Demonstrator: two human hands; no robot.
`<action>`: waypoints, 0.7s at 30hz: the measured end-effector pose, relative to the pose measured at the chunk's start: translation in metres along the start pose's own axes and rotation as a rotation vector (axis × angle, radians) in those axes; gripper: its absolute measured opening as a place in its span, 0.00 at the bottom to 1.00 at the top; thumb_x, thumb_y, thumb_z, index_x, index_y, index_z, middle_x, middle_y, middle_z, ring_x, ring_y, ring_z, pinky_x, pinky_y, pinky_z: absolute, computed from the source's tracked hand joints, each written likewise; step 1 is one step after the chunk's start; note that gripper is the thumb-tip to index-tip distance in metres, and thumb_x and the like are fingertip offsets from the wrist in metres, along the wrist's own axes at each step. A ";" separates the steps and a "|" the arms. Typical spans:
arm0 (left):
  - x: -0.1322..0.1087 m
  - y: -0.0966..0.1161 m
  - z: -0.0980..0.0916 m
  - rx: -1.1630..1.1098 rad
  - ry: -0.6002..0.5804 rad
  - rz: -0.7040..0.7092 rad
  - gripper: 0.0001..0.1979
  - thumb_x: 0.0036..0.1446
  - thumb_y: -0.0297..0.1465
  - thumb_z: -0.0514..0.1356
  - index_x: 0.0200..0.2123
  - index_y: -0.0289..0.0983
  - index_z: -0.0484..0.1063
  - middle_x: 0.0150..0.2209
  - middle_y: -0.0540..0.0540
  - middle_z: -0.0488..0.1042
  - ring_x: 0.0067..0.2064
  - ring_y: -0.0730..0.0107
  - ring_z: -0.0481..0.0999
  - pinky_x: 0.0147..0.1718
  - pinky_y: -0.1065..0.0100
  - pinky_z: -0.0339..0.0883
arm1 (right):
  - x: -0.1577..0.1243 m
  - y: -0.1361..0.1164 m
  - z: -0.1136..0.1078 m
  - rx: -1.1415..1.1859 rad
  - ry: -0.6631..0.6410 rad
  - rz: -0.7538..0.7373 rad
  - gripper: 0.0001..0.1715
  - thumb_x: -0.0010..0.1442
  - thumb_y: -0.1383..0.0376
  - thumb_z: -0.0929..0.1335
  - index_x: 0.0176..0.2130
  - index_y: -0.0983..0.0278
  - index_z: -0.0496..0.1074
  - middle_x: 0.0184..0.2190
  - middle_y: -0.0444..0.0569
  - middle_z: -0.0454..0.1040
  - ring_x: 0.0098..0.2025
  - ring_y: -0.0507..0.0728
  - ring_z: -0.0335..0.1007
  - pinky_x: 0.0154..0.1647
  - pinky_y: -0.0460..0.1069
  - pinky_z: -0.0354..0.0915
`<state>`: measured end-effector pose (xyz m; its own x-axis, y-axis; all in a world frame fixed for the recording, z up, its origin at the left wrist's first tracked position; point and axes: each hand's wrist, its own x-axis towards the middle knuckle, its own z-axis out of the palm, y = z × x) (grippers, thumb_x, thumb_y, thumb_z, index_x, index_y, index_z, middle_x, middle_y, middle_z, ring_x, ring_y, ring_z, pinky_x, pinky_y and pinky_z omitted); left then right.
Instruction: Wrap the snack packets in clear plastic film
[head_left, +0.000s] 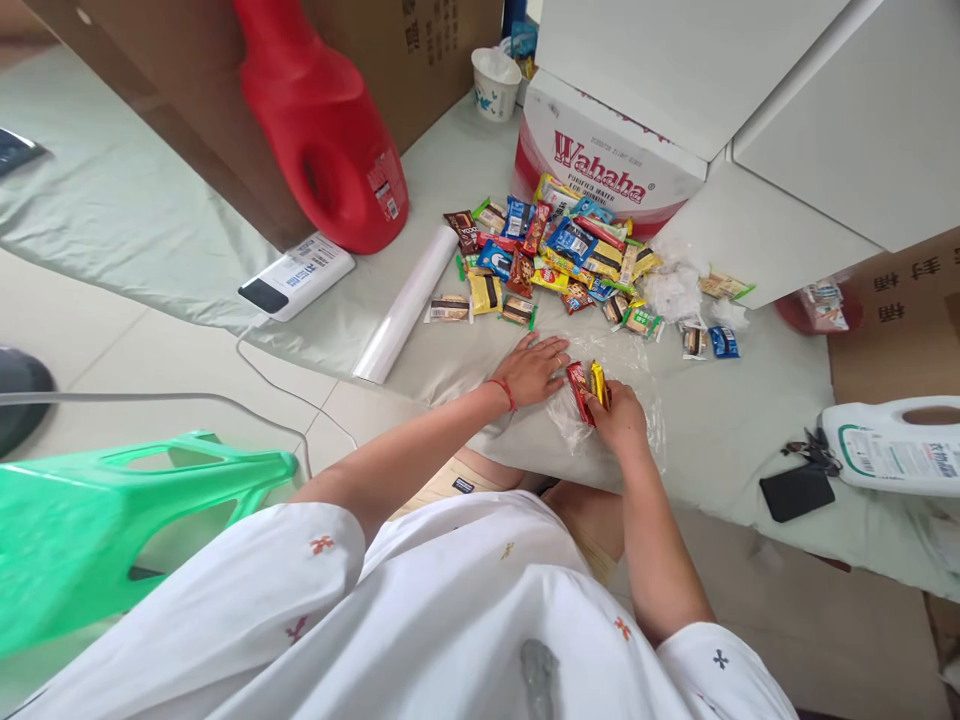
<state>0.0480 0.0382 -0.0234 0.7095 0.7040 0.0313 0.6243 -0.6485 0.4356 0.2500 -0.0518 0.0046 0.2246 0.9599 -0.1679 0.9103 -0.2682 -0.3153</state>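
My left hand point(531, 370), a red cord at its wrist, lies flat with fingers stretched at the left side of a clear plastic bag point(646, 365). My right hand point(621, 415) is closed at the bag's middle, gripping a yellow-wrapped snack point(598, 380) between thumb and fingers. Against its thumb stands a red-wrapped snack point(578, 388); whether the thumb pinches that one too is hard to tell. Just beyond both hands spreads a pile of small wrapped snacks point(551, 280) in many colours.
A white roll point(409, 305) and a white power bank point(296, 277) lie leftward, near a red jug point(330, 140). Behind the pile stands a Wahaha carton point(604, 150). Crumpled clear plastic point(673, 292) sits right of the pile. A white bottle point(896, 448) and black wallet point(796, 492) are far right.
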 end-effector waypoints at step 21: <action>0.005 -0.009 0.002 0.033 -0.145 0.100 0.59 0.49 0.62 0.63 0.75 0.38 0.51 0.78 0.34 0.41 0.78 0.38 0.43 0.72 0.38 0.24 | -0.001 -0.018 0.009 0.074 0.198 0.165 0.28 0.63 0.52 0.67 0.55 0.66 0.72 0.51 0.65 0.74 0.53 0.70 0.70 0.51 0.59 0.65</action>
<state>0.0465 0.0476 -0.0288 0.8070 0.5877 -0.0576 0.5565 -0.7243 0.4070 0.2303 -0.0485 0.0015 0.4383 0.8979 -0.0396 0.8293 -0.4210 -0.3675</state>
